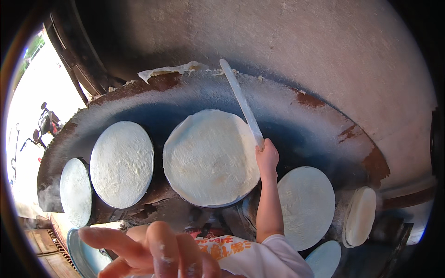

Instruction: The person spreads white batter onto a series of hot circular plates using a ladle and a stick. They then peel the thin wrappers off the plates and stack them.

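Note:
My right hand (pixel 267 160) is closed around one end of a long, flat, pale stick (pixel 241 99). The stick points away from me, its far end near the back rim of the dark counter. Just left of that hand, a thin round flatbread (pixel 211 157) covers a round griddle plate. My left hand (pixel 162 255) is raised close to the camera at the lower edge, with white flecks on its fingers. Its fingers are bent and apart, the index pointing left, and I see nothing in them. The palm is hidden.
Left stand a batter-covered round (pixel 123 164) and a smaller pale round (pixel 75 192). Right are another pale round (pixel 306 208), a thicker one (pixel 360 217) and a bluish disc (pixel 325 259). A torn dough scrap (pixel 171 70) lies on the far rim. A blue-rimmed basin (pixel 83 252) stands lower left.

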The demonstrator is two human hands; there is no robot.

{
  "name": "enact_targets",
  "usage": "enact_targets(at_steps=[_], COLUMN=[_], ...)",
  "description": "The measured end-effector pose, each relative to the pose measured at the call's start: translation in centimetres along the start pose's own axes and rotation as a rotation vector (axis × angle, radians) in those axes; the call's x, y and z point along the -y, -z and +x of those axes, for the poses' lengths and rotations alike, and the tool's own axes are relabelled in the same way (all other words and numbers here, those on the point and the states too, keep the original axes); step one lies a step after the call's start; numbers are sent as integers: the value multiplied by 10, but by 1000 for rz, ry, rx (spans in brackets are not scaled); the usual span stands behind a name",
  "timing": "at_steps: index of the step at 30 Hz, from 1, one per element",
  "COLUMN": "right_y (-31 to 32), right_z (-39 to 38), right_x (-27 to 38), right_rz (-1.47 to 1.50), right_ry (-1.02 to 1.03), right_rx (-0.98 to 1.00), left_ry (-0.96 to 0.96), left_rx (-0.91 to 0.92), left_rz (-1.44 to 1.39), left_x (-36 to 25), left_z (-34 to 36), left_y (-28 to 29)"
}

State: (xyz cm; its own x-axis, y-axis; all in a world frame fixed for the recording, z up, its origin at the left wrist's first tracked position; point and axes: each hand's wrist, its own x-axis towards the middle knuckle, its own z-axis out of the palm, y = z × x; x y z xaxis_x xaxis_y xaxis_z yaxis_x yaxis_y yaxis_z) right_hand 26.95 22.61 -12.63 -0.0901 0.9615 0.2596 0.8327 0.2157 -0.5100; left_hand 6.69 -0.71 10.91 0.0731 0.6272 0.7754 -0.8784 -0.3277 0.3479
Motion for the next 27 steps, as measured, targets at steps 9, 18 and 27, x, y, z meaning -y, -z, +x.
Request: enact_targets(at_steps=[9,18,27], right_y=[41,81,183], right_z=[-33,-81,-164], right_x=[62,97,21], right_rz=[-18,213,533], right_ry=[71,157,-274], right_rx=[-210,-409,-461], left_ry=[9,760,700], left_rx=[-382,-576,-482], left_rz=[956,1974,1248], left_x=[-22,-22,38], left_z=[-25,-123,-25], left_y=[73,366,215])
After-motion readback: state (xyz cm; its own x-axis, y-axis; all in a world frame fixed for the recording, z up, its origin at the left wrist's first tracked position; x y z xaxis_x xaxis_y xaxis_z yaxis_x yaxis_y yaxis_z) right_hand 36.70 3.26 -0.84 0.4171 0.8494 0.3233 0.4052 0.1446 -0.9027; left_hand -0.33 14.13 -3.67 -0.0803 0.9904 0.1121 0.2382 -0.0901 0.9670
